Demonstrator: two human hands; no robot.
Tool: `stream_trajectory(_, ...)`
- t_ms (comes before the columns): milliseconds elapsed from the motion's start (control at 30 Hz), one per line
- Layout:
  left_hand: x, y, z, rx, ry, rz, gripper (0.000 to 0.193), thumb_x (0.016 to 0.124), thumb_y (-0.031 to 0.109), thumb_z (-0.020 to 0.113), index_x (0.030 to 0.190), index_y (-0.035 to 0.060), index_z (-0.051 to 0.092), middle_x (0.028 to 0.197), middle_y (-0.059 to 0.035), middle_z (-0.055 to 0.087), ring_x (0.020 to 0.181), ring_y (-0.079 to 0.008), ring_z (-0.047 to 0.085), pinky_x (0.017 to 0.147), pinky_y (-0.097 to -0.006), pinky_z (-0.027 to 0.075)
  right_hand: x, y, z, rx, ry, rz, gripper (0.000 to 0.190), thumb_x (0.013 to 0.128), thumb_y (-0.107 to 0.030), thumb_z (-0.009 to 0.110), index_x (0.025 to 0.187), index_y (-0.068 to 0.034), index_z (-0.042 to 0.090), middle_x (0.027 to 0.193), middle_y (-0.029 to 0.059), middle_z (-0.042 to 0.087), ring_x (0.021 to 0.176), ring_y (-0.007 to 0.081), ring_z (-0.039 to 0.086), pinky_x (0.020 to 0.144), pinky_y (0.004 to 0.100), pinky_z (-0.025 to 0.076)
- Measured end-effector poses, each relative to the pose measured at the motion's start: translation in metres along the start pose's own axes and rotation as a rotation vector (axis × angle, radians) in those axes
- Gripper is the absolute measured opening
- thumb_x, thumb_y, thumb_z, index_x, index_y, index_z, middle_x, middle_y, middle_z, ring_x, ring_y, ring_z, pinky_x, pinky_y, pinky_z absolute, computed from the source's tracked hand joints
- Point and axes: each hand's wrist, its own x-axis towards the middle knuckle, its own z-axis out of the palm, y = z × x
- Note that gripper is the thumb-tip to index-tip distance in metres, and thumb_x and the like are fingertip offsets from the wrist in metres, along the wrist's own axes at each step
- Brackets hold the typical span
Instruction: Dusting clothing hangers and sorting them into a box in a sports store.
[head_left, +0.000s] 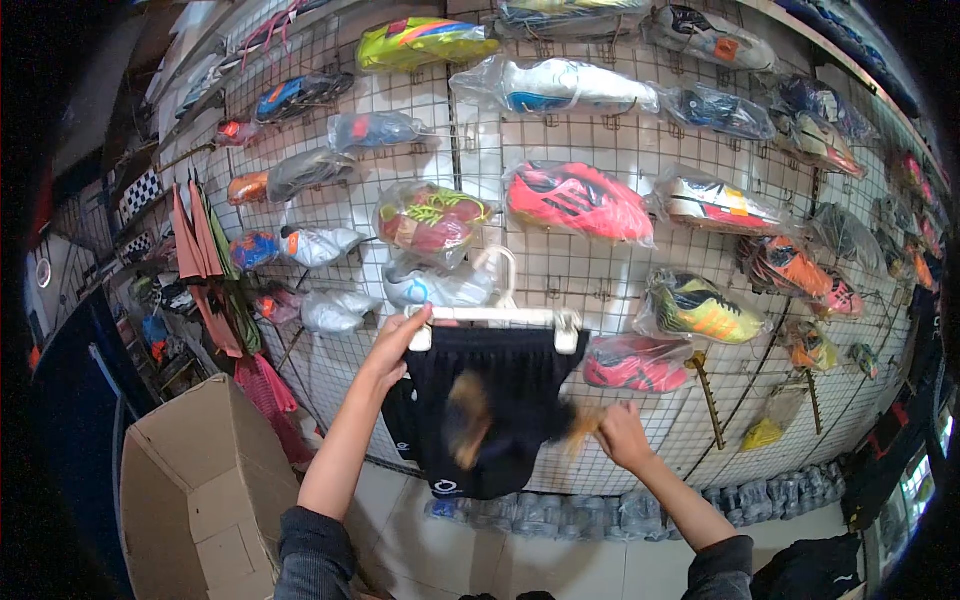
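My left hand (396, 349) grips the left end of a white plastic clip hanger (499, 316) and holds it up before me. Black shorts (499, 356) with a gathered waistband hang from its two clips, with a small white logo at the lower hem. To the right of the shorts, my right hand (624, 436) is closed around a tan-and-dark thing (583, 429), blurred by motion, perhaps a feather duster. Its tan and dark parts reach across the front of the shorts. Another black garment (399, 420) shows partly behind the shorts' left edge.
A wire grid wall (540, 277) carries several bagged sports shoes, including a pink shoe (577, 201). An open cardboard box (202, 495) stands at lower left. Bagged dark items (592, 514) line the wall's foot. Black fabric (810, 568) lies at lower right. Metal display arms (706, 401) jut from the grid.
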Motion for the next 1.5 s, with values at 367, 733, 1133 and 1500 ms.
stream_trajectory(367,-0.008,-0.015,0.04,-0.198,0.087,0.069,0.038,0.088,0.03,0.056,0.103,-0.0054,0.057,0.097,-0.0157,0.064,0.079,-0.0176,0.063,0.071,-0.0293,0.052,-0.107,-0.007,0.075,-0.116,-0.416,-0.239,0.014,0.085,-0.027,0.046,0.094,-0.019,0.053,0.077,0.0014,0.053,0.08,0.0196,0.055,0.075,0.0452,0.037)
stream_trajectory(733,-0.021,-0.089,0.014,-0.014,-0.011,0.023,0.04,0.09,0.035,0.051,0.108,-0.0006,0.052,0.096,-0.0137,0.065,0.092,-0.0199,0.06,0.087,-0.0312,0.045,-0.028,0.023,-0.094,0.563,0.794,0.619,0.029,0.086,-0.016,0.054,0.111,-0.006,0.045,0.073,0.0081,0.054,0.065,0.0172,0.053,0.055,0.0318,0.042)
stream_trajectory(1133,-0.041,-0.063,0.114,0.496,-0.12,0.043,0.037,0.086,0.031,0.059,0.105,-0.001,0.056,0.105,-0.0079,0.059,0.098,-0.0159,0.052,0.089,-0.0306,0.038,0.004,-0.024,-0.105,1.873,-0.238,0.575,0.035,0.07,-0.004,0.058,0.102,-0.006,0.044,0.085,0.0056,0.055,0.061,0.0082,0.05,0.047,0.0174,0.041)
stream_trajectory(1500,-0.119,-0.1,0.201,0.51,-0.064,0.328,0.07,0.081,0.028,0.066,0.133,-0.0012,0.03,0.126,-0.0178,0.045,0.117,-0.0234,0.043,0.1,-0.0338,0.03,0.06,-0.066,-0.106,1.837,0.668,0.815,0.026,0.084,-0.012,0.061,0.1,-0.01,0.04,0.076,-0.0022,0.045,0.057,0.0043,0.044,0.039,0.0174,0.034)
